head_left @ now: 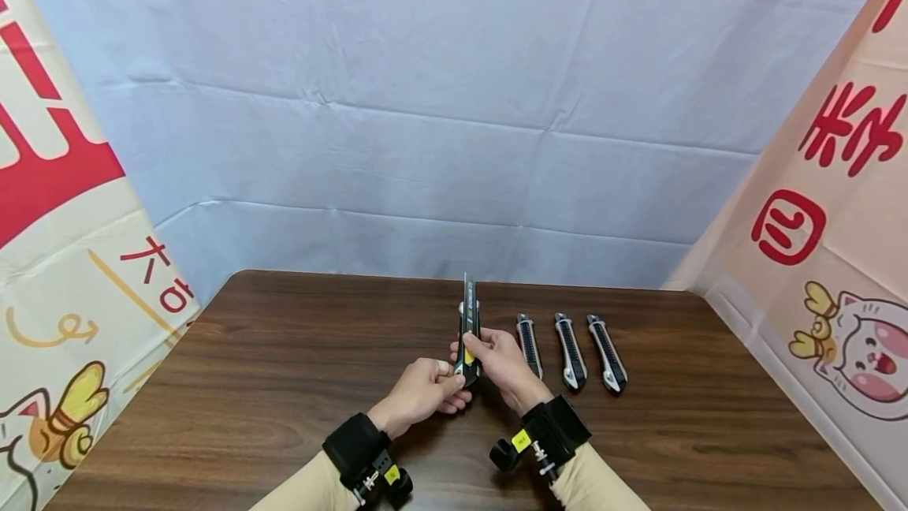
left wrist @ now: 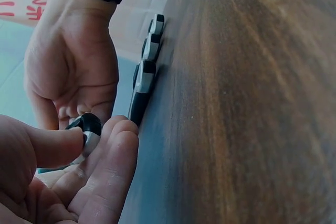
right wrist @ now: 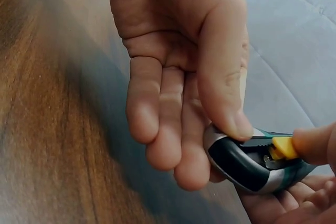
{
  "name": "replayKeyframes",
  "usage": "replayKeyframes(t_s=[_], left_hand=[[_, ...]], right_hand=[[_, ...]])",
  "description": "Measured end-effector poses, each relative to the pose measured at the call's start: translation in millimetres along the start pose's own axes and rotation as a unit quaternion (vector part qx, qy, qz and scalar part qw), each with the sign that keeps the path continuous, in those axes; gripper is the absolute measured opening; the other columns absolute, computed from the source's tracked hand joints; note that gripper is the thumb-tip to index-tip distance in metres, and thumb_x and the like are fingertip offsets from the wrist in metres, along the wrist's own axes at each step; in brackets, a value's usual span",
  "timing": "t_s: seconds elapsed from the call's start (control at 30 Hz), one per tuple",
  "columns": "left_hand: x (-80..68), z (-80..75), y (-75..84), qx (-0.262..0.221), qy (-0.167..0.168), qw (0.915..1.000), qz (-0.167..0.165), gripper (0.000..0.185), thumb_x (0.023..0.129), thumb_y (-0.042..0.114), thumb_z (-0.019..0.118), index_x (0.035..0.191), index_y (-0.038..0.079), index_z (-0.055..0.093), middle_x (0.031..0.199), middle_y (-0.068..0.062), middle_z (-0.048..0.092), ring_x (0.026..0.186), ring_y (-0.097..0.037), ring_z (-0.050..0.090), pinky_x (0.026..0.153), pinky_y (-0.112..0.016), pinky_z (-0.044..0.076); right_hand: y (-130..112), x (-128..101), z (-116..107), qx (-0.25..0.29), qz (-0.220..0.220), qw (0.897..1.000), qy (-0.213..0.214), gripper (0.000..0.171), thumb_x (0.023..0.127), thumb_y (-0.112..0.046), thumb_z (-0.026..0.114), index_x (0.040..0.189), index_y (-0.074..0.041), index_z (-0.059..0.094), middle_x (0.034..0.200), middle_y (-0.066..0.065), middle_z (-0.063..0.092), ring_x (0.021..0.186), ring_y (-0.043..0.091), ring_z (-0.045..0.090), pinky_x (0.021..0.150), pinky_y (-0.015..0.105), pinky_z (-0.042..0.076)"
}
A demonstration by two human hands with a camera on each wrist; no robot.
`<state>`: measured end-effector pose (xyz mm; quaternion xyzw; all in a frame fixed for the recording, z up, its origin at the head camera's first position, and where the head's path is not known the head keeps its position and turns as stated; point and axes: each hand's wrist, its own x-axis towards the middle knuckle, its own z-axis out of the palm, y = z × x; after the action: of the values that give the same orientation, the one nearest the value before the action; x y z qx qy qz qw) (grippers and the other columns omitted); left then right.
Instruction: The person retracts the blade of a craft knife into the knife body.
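Observation:
Both hands hold a black and silver utility knife (head_left: 468,318) over the table, its long blade out and pointing away from me. My left hand (head_left: 420,394) pinches the butt end between thumb and fingers, as the left wrist view also shows at the knife's rounded end (left wrist: 93,123). From the other side my right hand (head_left: 505,365) grips the knife body. In the right wrist view its thumb (right wrist: 312,144) presses against the yellow slider (right wrist: 284,148). Part of the knife body is hidden by the fingers.
Three more utility knives lie side by side on the brown wooden table (head_left: 284,353), right of the hands: a near one (head_left: 528,341), a middle one (head_left: 571,353) and a far-right one (head_left: 607,355). A pale cloth (head_left: 426,101) hangs behind; printed banners flank both sides.

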<state>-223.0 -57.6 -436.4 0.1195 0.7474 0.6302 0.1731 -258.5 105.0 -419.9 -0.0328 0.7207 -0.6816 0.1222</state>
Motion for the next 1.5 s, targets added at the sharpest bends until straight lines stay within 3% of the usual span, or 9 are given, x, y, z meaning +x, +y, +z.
replayKeyframes(t_s=[0.37, 1.07, 1.5], left_hand=[[0.2, -0.7, -2.0, 0.001, 0.004, 1.0, 0.0, 0.026, 0.1, 0.012, 0.055, 0.108, -0.009, 0.066, 0.091, -0.023, 0.073, 0.079, -0.023, 0.073, 0.07, -0.031, 0.062], [-0.8, -1.5, -1.7, 0.0, 0.003, 1.0, -0.003, 0.025, 0.1, 0.013, 0.054, 0.106, -0.009, 0.066, 0.089, -0.021, 0.074, 0.076, -0.017, 0.072, 0.07, -0.03, 0.061], [0.5, -1.5, -3.6, 0.005, 0.008, 0.9999, -0.005, 0.024, 0.1, 0.012, 0.053, 0.104, -0.008, 0.066, 0.089, -0.02, 0.074, 0.075, -0.016, 0.072, 0.07, -0.031, 0.062]], right_hand=[[0.3, 0.8, -1.0, -0.007, 0.0, 1.0, -0.01, 0.035, 0.102, -0.014, 0.05, 0.129, 0.008, 0.052, 0.115, 0.022, 0.068, 0.098, 0.019, 0.07, 0.085, 0.028, 0.058], [0.7, -0.2, -2.8, -0.019, -0.006, 0.999, -0.033, 0.036, 0.102, -0.011, 0.05, 0.133, 0.007, 0.049, 0.121, 0.024, 0.066, 0.101, 0.018, 0.069, 0.088, 0.029, 0.056], [-1.2, -3.4, -2.9, -0.031, -0.014, 0.998, -0.043, 0.041, 0.101, -0.01, 0.052, 0.137, 0.008, 0.045, 0.124, 0.025, 0.064, 0.109, 0.025, 0.067, 0.093, 0.031, 0.055]])
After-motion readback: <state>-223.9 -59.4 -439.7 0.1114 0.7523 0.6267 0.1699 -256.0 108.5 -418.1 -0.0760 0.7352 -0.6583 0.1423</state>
